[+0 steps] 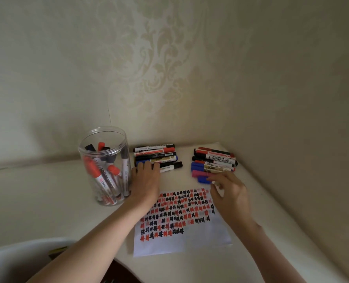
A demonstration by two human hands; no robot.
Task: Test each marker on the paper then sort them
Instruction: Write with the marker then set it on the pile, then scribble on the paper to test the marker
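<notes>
While right hand (229, 193) touches it, blue marker (204, 179) lies crosswise, cap left.

Bare forearms, bare hands (147, 180), sleeveless.

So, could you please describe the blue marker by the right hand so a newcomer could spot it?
Find the scribbled paper, then the marker pile beyond its far right corner. The blue marker lies nearest the paper, just before a pink one, beside the right hand.
</notes>
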